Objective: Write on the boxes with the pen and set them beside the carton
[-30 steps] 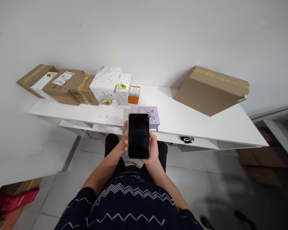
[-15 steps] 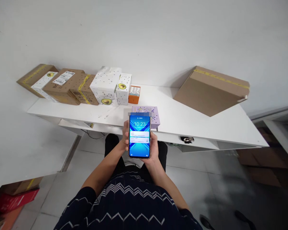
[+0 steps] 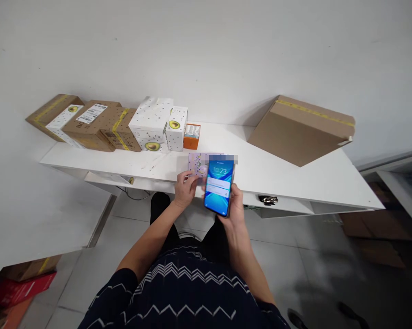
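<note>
My right hand (image 3: 235,203) is wrapped around a smartphone (image 3: 219,188), its lit blue lock screen reading 10:23. The phone tilts to the right and covers the right part of a lilac patterned box (image 3: 196,163), which lies flat near the front edge of the white desk (image 3: 151,168). At the box's front left corner is my left hand (image 3: 184,192), off the phone, its fingers loosely bent and the thumb apart from them. Whether its fingertips touch the box I cannot tell.
Along the wall stand brown cartons (image 3: 89,128), white avocado-print boxes (image 3: 151,121) and a small orange box (image 3: 191,137). A large brown carton (image 3: 295,132) leans at the right. A black and metal object (image 3: 268,199) sits at the desk's front edge.
My left hand has let go of the phone and moved to the lilac box's front left corner. My right hand has carried the phone to the right and tilted it.
</note>
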`<control>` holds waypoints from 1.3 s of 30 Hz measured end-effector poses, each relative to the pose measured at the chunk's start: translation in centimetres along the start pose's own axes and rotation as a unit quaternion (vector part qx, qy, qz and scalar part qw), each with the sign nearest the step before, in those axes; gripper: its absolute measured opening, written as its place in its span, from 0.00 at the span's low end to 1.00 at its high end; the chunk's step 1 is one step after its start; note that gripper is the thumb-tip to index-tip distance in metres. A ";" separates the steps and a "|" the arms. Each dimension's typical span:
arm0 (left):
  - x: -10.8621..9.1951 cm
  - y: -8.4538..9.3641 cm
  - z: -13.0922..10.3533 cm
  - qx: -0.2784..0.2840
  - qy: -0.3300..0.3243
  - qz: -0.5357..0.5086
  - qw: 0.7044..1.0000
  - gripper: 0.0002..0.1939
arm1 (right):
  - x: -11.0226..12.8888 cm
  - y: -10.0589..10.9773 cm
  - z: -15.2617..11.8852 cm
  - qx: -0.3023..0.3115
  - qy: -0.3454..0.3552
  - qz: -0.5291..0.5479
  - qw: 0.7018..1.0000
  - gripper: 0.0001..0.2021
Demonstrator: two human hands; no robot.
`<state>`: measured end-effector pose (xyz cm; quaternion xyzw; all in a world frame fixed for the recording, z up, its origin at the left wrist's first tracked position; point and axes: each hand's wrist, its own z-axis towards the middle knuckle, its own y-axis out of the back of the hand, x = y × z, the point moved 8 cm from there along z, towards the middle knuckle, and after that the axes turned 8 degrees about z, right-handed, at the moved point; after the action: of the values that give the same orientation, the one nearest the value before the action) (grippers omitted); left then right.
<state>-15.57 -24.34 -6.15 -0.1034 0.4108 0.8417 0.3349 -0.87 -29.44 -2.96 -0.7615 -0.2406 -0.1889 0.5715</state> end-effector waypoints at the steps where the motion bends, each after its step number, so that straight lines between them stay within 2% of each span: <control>1: -0.3 0.3 0.2 -0.009 -0.002 -0.002 1.000 0.12 | 1.9 1.6 0.4 -0.041 0.073 -0.070 0.994 0.23; 2: -0.5 0.6 0.4 -0.017 -0.004 -0.004 1.000 0.12 | 4.0 3.1 0.7 -0.084 0.146 -0.159 0.973 0.23; 3: -0.7 0.8 0.5 -0.023 -0.006 -0.005 1.000 0.12 | 5.9 4.3 1.0 -0.120 0.204 -0.270 0.933 0.24; 5: -0.9 0.9 0.6 -0.027 -0.005 -0.004 1.000 0.12 | 8.8 6.1 1.6 -0.192 0.266 -0.496 0.804 0.26; 7: -1.0 0.9 0.6 -0.030 -0.009 -0.002 1.000 0.12 | 10.6 7.9 2.6 -0.254 0.258 -0.651 0.667 0.26; 8: -1.0 1.0 0.6 -0.032 -0.013 -0.002 0.999 0.12 | 11.1 8.9 3.2 -0.276 0.244 -0.697 0.615 0.26; 9: -1.1 1.0 0.5 -0.035 -0.016 -0.003 0.999 0.12 | 11.5 9.7 3.7 -0.290 0.231 -0.729 0.575 0.26; 10: -1.1 1.0 0.5 -0.038 -0.018 -0.004 0.999 0.12 | 11.7 10.4 4.3 -0.297 0.222 -0.750 0.548 0.26; 12: -1.0 1.0 0.5 -0.038 -0.019 -0.005 0.999 0.12 | 11.6 11.5 5.4 -0.292 0.210 -0.779 0.514 0.26; 14: -0.8 1.0 0.4 -0.034 -0.015 -0.002 0.999 0.12 | 11.4 12.2 6.2 -0.278 0.204 -0.797 0.496 0.27; 16: -0.7 0.9 0.4 -0.031 -0.013 0.001 0.999 0.12 | 11.3 12.7 6.7 -0.269 0.192 -0.805 0.492 0.27; 18: -0.7 0.9 0.4 -0.032 -0.015 0.003 0.999 0.12 | 11.5 12.8 7.1 -0.259 0.162 -0.805 0.508 0.28; 20: -0.7 0.9 0.4 -0.033 -0.018 0.000 0.999 0.12 | 11.7 11.9 7.3 -0.231 0.143 -0.795 0.543 0.32; 22: -0.7 0.8 0.5 -0.034 -0.021 -0.003 0.999 0.11 | 11.4 9.1 7.7 -0.145 0.163 -0.780 0.586 0.37; 24: -0.6 0.8 0.6 -0.032 -0.022 -0.001 0.999 0.11 | 10.3 4.8 8.3 -0.009 0.187 -0.773 0.606 0.42; 26: -0.5 0.8 0.6 -0.028 -0.026 0.009 0.999 0.11 | 8.4 1.5 9.2 0.094 0.144 -0.795 0.582 0.48; 28: -0.6 0.9 0.7 -0.024 -0.035 0.019 0.999 0.11 | 6.7 -0.2 10.5 0.146 0.061 -0.828 0.538 0.53; 30: -0.6 1.1 0.7 -0.026 -0.047 0.022 0.998 0.12 | 5.6 -1.1 11.5 0.167 0.004 -0.852 0.497 0.57; 32: -0.5 1.5 0.7 -0.029 -0.047 0.017 0.998 0.12 | 5.1 -1.9 12.0 0.178 -0.003 -0.860 0.477 0.58; 34: -0.1 1.9 0.8 -0.040 -0.032 0.009 0.999 0.12 | 4.7 -2.5 11.9 0.191 0.017 -0.850 0.491 0.56; 37: 0.6 2.8 0.9 -0.071 -0.013 -0.001 0.997 0.11 | 4.2 -3.1 10.9 0.198 0.055 -0.815 0.542 0.53; 39: 1.0 3.3 0.9 -0.089 -0.008 -0.014 0.996 0.12 | 4.5 -3.5 10.3 0.186 0.098 -0.798 0.565 0.52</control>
<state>-18.43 -24.62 -3.97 -0.1314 0.3298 0.8712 0.3392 0.89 -18.05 -0.48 -0.1134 -0.7226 -0.5927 0.3371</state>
